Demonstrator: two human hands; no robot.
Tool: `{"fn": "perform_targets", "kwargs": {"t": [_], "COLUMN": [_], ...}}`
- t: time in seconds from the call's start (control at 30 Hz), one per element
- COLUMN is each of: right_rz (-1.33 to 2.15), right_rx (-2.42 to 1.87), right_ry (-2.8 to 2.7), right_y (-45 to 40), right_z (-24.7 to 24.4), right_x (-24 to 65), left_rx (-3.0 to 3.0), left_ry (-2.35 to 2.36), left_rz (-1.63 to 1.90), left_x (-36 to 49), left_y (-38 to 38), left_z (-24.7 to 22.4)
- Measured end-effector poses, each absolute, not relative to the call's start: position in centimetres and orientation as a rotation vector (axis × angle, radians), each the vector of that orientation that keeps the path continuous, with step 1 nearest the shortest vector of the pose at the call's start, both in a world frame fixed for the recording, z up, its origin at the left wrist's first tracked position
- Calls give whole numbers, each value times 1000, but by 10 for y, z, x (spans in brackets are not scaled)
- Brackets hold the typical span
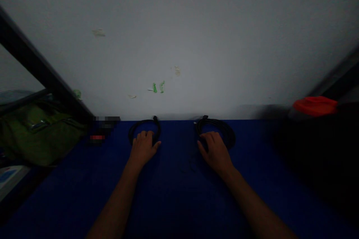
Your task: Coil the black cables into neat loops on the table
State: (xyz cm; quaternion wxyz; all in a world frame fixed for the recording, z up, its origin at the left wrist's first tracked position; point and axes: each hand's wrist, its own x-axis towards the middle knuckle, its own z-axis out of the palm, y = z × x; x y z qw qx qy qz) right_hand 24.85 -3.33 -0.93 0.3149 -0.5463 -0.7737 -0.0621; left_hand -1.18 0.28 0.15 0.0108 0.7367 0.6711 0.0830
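The left hand (144,148) is resting palm-down on a coiled black cable (134,131), and the right hand (215,153) is resting on a second coiled black cable (226,130) — fingers draped across each coil, though whether either is gripping I cannot tell. Both coils are lying well apart on a blue tabletop (179,198) — just before a white wall (213,44).

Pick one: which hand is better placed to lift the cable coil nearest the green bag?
Left, likely: the left hand rests on that black cable coil, while the right hand lies on the other coil.
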Motion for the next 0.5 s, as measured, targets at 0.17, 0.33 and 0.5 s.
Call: {"fn": "perform_targets", "kwargs": {"t": [0.17, 0.33, 0.5], "right_rz": [-126, -131, -116], "right_rx": [-1367, -1354, -1291], "right_ry": [-2125, -2144, -2113], "right_y": [-38, -40, -42], "right_z": [-8, -9, -8], "right_x": [240, 237, 234], "left_rx": [2286, 2270, 2283], "left_ry": [2127, 2141, 2103], "left_rz": [34, 8, 78], "left_x": [-13, -15, -10], "left_y": [2, 3, 3], "left_z": [0, 1, 4]}}
